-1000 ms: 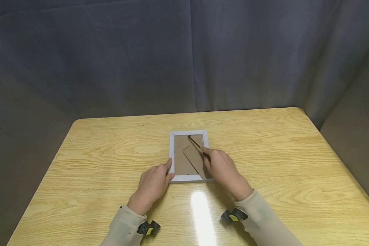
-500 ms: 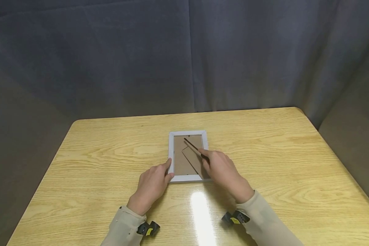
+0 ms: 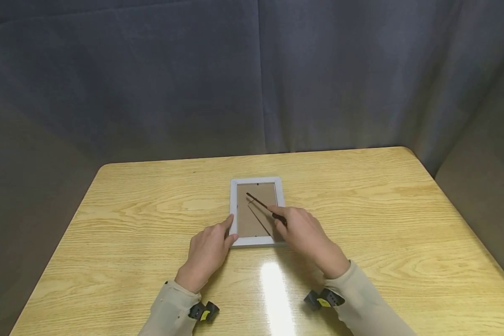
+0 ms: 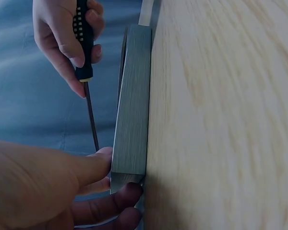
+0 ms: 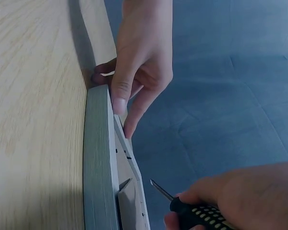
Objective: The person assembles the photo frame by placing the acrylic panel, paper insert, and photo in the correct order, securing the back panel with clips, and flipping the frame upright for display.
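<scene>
A white picture frame (image 3: 255, 241) lies back up on the table, its brown backing board (image 3: 245, 221) showing small dark tabs along the edges. An easel flap (image 5: 128, 206) stands slightly raised from the backing. My left hand (image 3: 209, 249) grips the frame's near left corner, thumb on top and other fingers against the side. In my right hand (image 3: 306, 233) I hold a screwdriver (image 3: 258, 200) by its black, light-dotted handle (image 4: 81, 43). Its shaft points up and left over the backing. The right wrist view shows the tip (image 5: 153, 183) apart from the frame.
The wood-grain table (image 3: 361, 186) extends around the frame on all sides. A dark grey curtain (image 3: 172, 84) hangs behind and beside it. Each wrist carries a small black camera (image 3: 204, 311) on a strap.
The screwdriver tip has shifted from the tab at the frame's far edge toward the left and nearer me, over the backing. My left hand stays on the corner.
</scene>
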`<action>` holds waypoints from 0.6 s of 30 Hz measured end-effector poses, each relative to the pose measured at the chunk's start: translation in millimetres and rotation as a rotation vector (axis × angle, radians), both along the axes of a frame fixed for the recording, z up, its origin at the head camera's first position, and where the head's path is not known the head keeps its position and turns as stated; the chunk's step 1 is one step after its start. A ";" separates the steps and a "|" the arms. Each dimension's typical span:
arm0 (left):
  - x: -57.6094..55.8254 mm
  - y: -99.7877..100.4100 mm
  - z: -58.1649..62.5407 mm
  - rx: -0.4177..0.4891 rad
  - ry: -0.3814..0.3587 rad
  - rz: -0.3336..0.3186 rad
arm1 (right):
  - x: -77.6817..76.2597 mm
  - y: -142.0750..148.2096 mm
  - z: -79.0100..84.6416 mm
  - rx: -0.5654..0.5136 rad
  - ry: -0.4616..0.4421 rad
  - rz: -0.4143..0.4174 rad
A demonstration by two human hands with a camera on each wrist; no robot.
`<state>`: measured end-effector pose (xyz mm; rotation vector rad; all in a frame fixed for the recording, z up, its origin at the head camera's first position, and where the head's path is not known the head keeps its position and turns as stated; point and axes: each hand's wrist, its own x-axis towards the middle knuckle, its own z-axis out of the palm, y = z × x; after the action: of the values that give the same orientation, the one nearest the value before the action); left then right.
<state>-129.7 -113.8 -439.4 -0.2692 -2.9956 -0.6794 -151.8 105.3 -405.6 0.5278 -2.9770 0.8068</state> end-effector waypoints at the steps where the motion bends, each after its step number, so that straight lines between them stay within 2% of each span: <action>1: -0.1 -0.1 -0.5 -0.001 0.003 0.002 | 0.5 -0.4 0.7 0.000 -0.008 0.005; 7: -2.3 -1.1 -3.3 -0.022 0.009 0.022 | 3.0 -5.3 1.2 0.011 -0.005 0.045; 18: -4.8 -2.3 -5.9 -0.029 0.009 0.031 | 8.2 -17.2 -10.9 0.051 0.143 0.098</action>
<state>-134.6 -116.1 -445.2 -0.2263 -2.9968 -0.6303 -143.6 88.1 -416.4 0.7075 -2.8658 0.6699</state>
